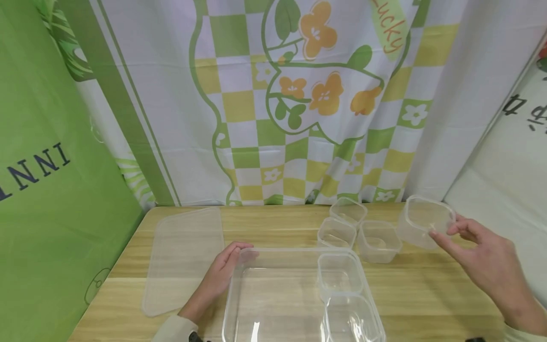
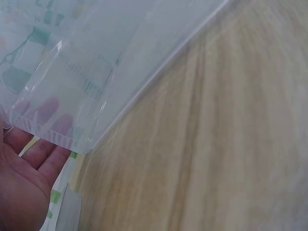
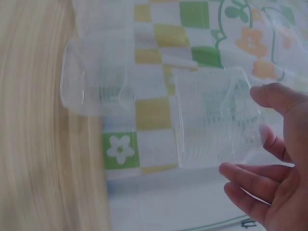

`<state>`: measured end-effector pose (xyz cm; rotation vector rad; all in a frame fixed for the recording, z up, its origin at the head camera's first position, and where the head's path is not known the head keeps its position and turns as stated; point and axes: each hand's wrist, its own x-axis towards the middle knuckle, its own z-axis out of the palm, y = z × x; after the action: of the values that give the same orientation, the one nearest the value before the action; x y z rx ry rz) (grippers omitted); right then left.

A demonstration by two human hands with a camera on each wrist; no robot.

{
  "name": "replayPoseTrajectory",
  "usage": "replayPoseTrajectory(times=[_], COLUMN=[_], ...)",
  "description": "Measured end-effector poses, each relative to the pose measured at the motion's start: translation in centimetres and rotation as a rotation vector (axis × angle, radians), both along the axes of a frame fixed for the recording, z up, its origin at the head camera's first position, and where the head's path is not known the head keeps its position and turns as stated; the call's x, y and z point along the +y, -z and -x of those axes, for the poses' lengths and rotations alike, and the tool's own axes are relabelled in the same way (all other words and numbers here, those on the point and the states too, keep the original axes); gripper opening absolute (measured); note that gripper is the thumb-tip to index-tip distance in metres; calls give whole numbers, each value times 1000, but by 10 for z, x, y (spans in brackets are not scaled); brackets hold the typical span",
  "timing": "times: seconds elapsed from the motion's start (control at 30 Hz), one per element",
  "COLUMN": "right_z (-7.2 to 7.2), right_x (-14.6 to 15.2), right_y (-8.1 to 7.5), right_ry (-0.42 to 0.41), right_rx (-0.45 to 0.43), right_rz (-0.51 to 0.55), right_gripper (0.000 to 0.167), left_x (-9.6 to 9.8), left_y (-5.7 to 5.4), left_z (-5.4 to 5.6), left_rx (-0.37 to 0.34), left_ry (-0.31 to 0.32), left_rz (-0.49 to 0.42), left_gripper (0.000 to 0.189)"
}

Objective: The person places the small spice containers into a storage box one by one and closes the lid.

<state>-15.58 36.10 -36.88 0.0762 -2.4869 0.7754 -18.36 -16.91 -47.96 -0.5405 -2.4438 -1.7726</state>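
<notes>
A large clear plastic box [image 1: 278, 259] stands at the front middle of the table, with two small clear containers [image 1: 339, 275] inside along its right side. My left hand [image 1: 225, 266] grips its far left corner; in the left wrist view, fingers [image 2: 41, 154] show behind the clear wall. At the far right, my right hand [image 1: 491, 251] pinches another small clear container [image 1: 420, 228] by its rim, thumb against fingers. In the right wrist view that container [image 3: 211, 120] is held apart from its neighbour. Three similar containers [image 1: 378, 242] are grouped behind the box.
A flat translucent lid [image 1: 183, 256] lies on the wooden table [image 1: 124, 285] left of the box. A patterned cloth [image 1: 239, 109] hangs behind the table's far edge. Green cloth [image 1: 64, 118] hangs at the left and white cloth [image 1: 495, 190] at the right.
</notes>
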Motion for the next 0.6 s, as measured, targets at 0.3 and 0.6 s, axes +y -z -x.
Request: replayPoseTrajectory(times=[0.3,0.6], right_z=[-12,-19], right_x=[-21,-45], right_y=[-5,-4], right_ry=[-66,-132], right_rx=[-5,39], right_rz=[33,15], right_gripper=[26,27], left_x=[1,2], left_y=[-1,-2], left_z=[-1,-1], left_rx=[-2,-18], left_ry=[-7,-10], left_rz=[0,-26], left_gripper=[35,35])
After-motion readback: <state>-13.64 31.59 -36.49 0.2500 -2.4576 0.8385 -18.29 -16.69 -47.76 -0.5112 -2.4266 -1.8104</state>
